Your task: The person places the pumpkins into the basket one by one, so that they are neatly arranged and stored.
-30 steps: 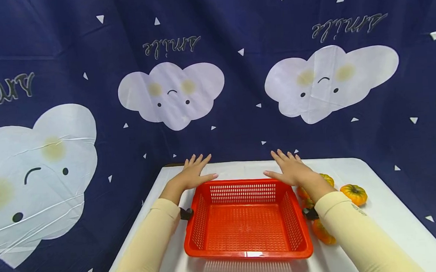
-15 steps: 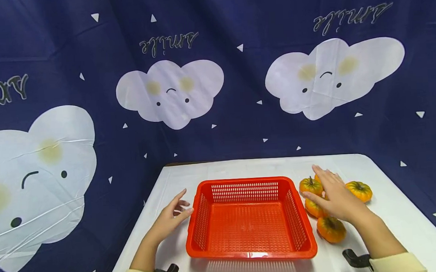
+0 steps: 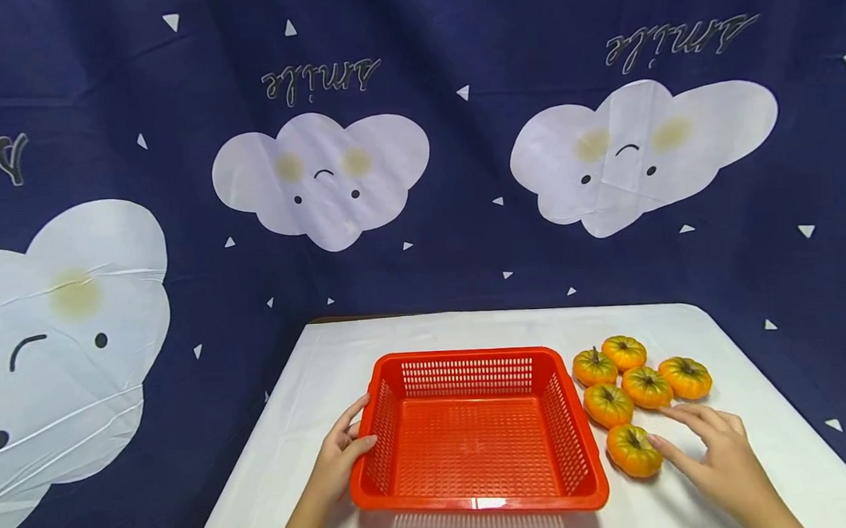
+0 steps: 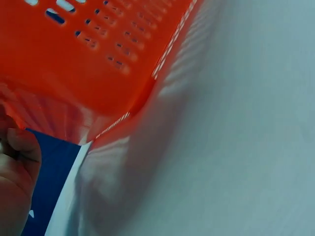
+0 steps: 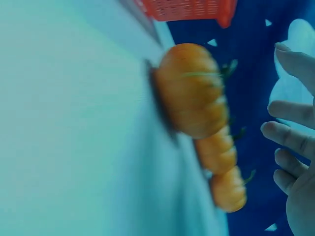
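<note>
A red plastic basket (image 3: pixel 468 445) with slotted walls stands on the white table, with nothing inside it. At its left wall my left hand (image 3: pixel 334 462) grips the rim, thumb on top and the other fingers on the outer side. The left wrist view shows the thumb (image 4: pixel 23 147) against the red rim. My right hand (image 3: pixel 726 457) hovers beside the nearest small orange pumpkin (image 3: pixel 634 452), its thumb tip overlapping it in the head view. In the right wrist view the fingers (image 5: pixel 293 135) are spread and apart from that pumpkin (image 5: pixel 189 93).
Several more small pumpkins (image 3: pixel 608 405) sit in a cluster right of the basket, towards the back. A navy curtain (image 3: pixel 467 278) with printed clouds hangs behind the white table (image 3: pixel 761 406).
Both hands have come back from over the far side of the table. The left now holds the basket's left rim; the right has lowered beside the nearest pumpkin.
</note>
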Available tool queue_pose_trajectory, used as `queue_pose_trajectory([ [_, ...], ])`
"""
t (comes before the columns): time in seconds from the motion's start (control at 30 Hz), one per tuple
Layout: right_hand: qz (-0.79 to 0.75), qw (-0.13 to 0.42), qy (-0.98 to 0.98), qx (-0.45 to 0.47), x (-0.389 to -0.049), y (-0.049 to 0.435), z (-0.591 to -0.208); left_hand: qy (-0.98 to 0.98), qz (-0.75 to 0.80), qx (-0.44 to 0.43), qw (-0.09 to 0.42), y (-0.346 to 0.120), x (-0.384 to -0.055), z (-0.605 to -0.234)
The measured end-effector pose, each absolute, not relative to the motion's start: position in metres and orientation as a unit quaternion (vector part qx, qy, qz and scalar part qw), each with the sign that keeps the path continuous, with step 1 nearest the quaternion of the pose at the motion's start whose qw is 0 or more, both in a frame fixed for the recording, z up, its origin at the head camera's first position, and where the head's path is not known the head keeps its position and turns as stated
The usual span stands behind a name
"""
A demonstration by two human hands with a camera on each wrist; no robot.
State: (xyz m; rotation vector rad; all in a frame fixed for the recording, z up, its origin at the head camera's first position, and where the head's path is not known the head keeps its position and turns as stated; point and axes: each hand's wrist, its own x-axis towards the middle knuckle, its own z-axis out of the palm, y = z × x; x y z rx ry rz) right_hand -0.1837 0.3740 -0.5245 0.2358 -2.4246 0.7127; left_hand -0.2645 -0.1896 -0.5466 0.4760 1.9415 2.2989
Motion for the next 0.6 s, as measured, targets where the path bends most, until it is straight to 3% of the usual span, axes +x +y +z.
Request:
queue_pose_trajectory([
  [0.13, 0.27, 0.284, -0.916, 0.082, -0.177, 0.37, -0.545, 0.601, 0.78, 0.167, 0.047, -0.188, -0.264, -0.549],
  [0.4, 0.26, 0.208, -0.941, 0.057, -0.179, 0.366, -0.564, 0.57, 0.804, 0.159, 0.056, -0.185, -0.262, -0.55],
  [0.6, 0.268, 0.221, -0.936, 0.062, -0.187, 0.358, -0.567, 0.559, 0.811, 0.163, 0.058, -0.185, -0.261, -0.549],
])
